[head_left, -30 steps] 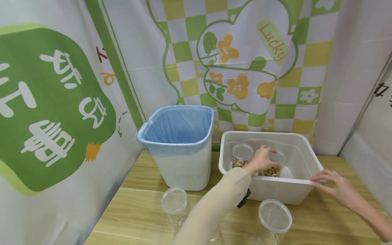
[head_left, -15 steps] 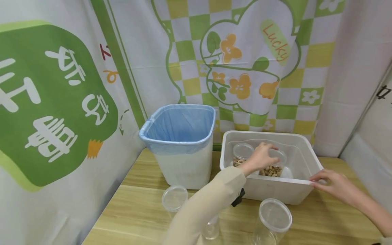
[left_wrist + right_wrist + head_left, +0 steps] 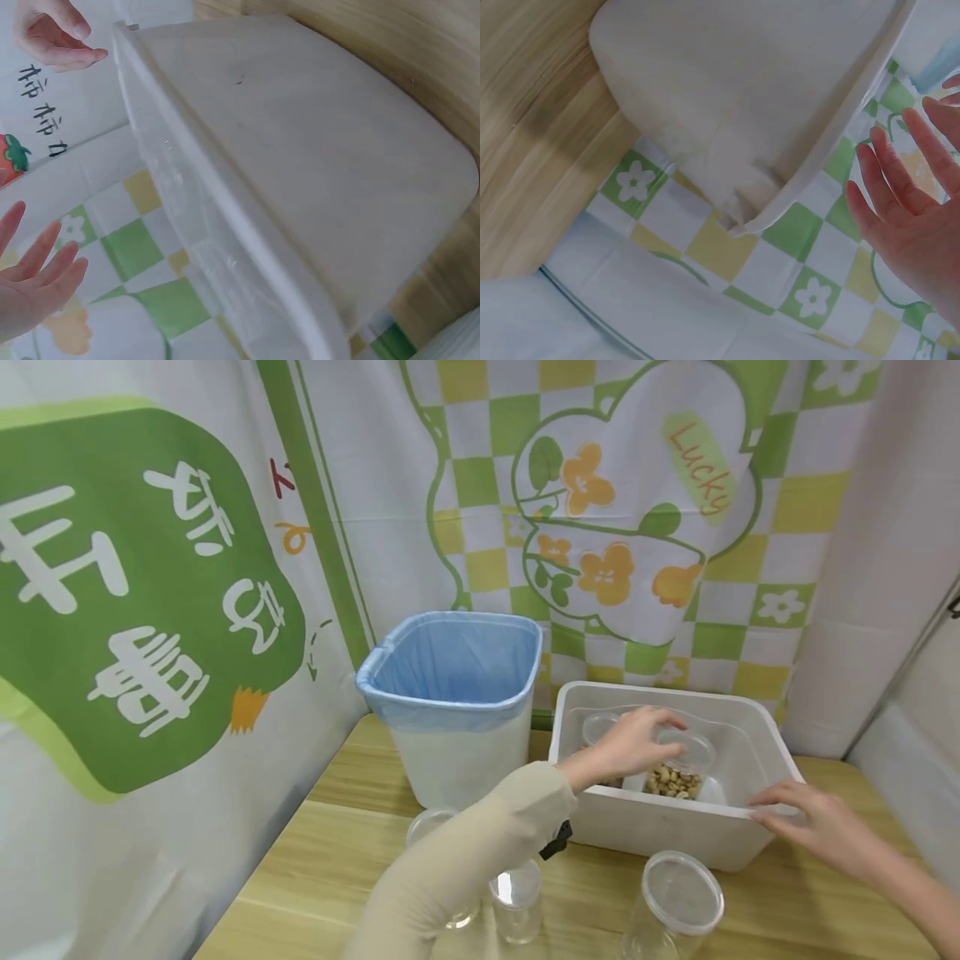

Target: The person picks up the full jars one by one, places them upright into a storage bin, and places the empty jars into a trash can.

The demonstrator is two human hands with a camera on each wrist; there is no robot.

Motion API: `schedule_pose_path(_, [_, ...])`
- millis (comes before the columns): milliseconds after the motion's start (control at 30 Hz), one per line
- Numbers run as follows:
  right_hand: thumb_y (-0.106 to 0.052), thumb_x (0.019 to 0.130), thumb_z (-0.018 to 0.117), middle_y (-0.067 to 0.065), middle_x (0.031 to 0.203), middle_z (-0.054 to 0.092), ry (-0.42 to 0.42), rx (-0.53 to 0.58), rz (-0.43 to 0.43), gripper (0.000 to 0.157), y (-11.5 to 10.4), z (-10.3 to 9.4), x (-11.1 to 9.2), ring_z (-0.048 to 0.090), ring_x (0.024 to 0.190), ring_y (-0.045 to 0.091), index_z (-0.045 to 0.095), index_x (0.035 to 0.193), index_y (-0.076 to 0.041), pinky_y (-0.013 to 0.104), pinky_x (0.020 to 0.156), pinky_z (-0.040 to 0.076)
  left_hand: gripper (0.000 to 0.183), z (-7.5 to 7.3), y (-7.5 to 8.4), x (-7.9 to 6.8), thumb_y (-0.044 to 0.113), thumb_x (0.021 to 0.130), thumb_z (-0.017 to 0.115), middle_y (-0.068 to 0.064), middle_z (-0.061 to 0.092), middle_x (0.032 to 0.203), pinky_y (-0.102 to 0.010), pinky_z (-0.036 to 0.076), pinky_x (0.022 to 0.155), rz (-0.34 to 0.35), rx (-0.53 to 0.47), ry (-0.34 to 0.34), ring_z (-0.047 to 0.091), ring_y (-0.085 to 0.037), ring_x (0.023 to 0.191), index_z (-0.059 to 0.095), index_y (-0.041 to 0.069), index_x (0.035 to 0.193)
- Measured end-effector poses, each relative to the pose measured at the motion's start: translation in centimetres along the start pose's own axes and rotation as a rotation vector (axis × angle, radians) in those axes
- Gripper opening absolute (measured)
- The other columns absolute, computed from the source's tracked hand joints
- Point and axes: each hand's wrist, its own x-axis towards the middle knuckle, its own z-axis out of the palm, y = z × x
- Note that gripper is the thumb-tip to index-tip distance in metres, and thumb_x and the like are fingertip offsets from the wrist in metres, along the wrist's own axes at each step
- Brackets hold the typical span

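Arranging jars in the white rectangular plastic tub (image 3: 645, 828) seems the step in hand: inside stands a clear round plastic jar of tan nuts (image 3: 675, 780), the left hand (image 3: 637, 743) above it, holding nothing, fingers apart (a second clear jar (image 3: 597, 727) sits half hidden there). The right hand (image 3: 817, 822), also loose, is by the tub's right corner. Next probably calls for gripping a jar.

From head height, we look forward and down across the pale wood-grained tabletop (image 3: 315, 852) toward the white, green-and-yellow checked fabric backdrop (image 3: 630, 510). In both wrist views, we face the outside of the white rectangular plastic tub (image 3: 660, 827) up close, turned sideways; all three views share tub, tabletop and backdrop.
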Motion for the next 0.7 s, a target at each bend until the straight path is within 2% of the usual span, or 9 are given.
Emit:
schedule_pose_path(200, [-0.004, 0.065, 0.074, -0.014, 0.085, 0.059, 0.035, 0.086, -0.072, 0.027, -1.6, 0.2, -0.1, 0.051, 0.084, -0.008, 0.066, 0.086, -0.019, 0.002, 0.070, 0.035, 0.031, -2.7, 0.4, -1.9, 0.025, 0.087, 0.055, -0.001, 0.055, 0.116, -0.013, 0.039, 0.083, 0.028, -0.005, -0.037, 0.049, -0.009, 0.104, 0.056, 0.013, 0.116])
schedule_pose_path(267, [0.000, 0.063, 0.074, -0.013, 0.085, 0.059, 0.056, 0.110, -0.113, 0.031, -2.0, 0.3, -0.1, 0.050, 0.084, -0.008, 0.065, 0.086, -0.018, 0.002, 0.071, 0.035, 0.031, -3.6, 0.4, -2.7, 0.026, 0.087, 0.056, -0.001, 0.055, 0.115, -0.013, 0.039, 0.083, 0.035, 0.005, -0.031, 0.049, -0.008, 0.104, 0.057, 0.014, 0.116])
schedule_pose_path(500, [0.008, 0.059, 0.073, -0.009, 0.087, 0.059, 0.078, 0.198, -0.180, 0.042, -3.3, 0.7, 0.0, 0.050, 0.087, -0.008, 0.064, 0.091, -0.018, 0.002, 0.075, 0.036, 0.027, -6.7, -0.8, -4.9, 0.019, 0.085, 0.059, -0.002, 0.059, 0.112, -0.017, 0.036, 0.091, 0.091, 0.025, 0.061, 0.050, -0.013, 0.106, 0.059, 0.009, 0.110])
schedule_pose_path(700, [0.011, 0.057, 0.072, -0.008, 0.091, 0.059, 0.089, 0.249, -0.216, 0.048, -4.3, 1.3, 0.1, 0.050, 0.089, -0.004, 0.063, 0.095, -0.018, 0.002, 0.078, 0.035, 0.027, -8.8, -2.7, -6.8, 0.018, 0.084, 0.059, -0.005, 0.058, 0.111, -0.024, 0.040, 0.090, 0.090, 0.024, 0.115, 0.051, -0.017, 0.106, 0.059, 0.008, 0.109])
